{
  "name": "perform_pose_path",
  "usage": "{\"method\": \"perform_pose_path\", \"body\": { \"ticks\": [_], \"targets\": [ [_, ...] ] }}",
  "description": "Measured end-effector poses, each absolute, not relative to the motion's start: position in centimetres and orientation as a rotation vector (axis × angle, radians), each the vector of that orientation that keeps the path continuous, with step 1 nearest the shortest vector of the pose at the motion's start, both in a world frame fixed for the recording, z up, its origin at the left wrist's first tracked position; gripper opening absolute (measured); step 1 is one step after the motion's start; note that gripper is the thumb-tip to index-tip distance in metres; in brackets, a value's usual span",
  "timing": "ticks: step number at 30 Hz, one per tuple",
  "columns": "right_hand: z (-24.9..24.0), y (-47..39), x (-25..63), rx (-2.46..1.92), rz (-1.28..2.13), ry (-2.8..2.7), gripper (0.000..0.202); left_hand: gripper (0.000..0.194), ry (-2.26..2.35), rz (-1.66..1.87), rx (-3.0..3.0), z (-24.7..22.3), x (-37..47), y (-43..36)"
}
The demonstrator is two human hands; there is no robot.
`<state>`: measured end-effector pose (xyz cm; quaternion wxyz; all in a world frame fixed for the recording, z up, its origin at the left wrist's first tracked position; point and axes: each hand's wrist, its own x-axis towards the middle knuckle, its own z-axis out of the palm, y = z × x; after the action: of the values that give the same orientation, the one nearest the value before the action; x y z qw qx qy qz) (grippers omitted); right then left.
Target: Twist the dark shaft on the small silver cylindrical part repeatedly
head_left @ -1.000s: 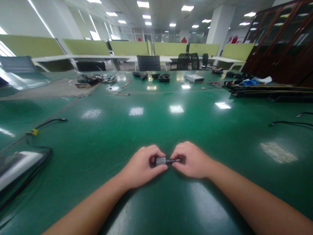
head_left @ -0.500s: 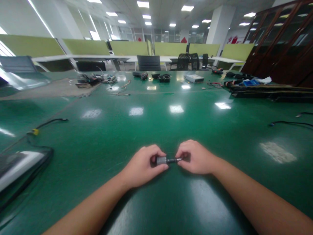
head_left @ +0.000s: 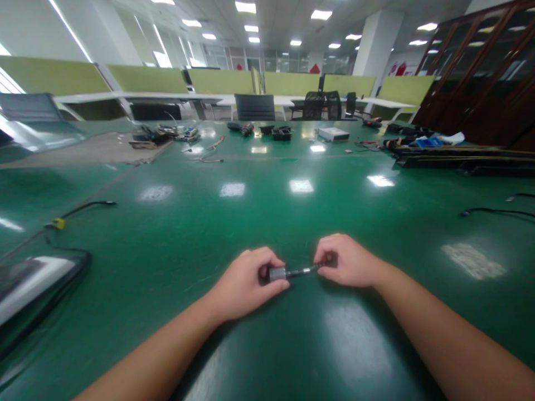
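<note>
Between the thumb and fingers of my left hand is a small silver cylinder, low over the green table. A thin black and metallic shaft extends from the cylinder toward the right. My right hand is closed in a pinch just beyond the shaft's right end, on a small dark piece whose shape is blurred. Whether that piece touches the shaft is hard to tell.
A dark-edged device and black cable lie at left. Across the far side are electronic parts, a power tool, a white box and dark bars. More cables lie at right.
My right hand has moved right and slightly away from me, widening the space between my hands and showing more of the thin part. My left hand has barely moved.
</note>
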<state>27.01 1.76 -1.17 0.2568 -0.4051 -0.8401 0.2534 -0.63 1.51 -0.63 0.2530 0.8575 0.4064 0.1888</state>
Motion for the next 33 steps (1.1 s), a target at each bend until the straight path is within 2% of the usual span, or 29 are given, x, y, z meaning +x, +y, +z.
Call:
{"method": "perform_pose_path", "body": {
  "ticks": [17,25,29,33],
  "targets": [
    [-1.8,1.2,24.7,-1.026,0.69,-2.296,0.004,0.022,1.097,0.513,2.346,-0.7,-0.6,1.6],
    [-2.1,0.3,22.6,-1.021,0.613,-2.318,0.016,0.025,1.07,0.532,2.357,-0.6,-0.5,1.6],
    [-2.2,0.4,22.9,-1.035,0.611,-2.312,0.015,0.033,1.073,0.503,2.381,-0.4,-0.5,1.5],
    [-2.1,0.4,22.9,-1.035,0.613,-2.325,0.013,0.027,1.076,0.516,2.369,-0.3,-0.6,1.4]
  ]
}}
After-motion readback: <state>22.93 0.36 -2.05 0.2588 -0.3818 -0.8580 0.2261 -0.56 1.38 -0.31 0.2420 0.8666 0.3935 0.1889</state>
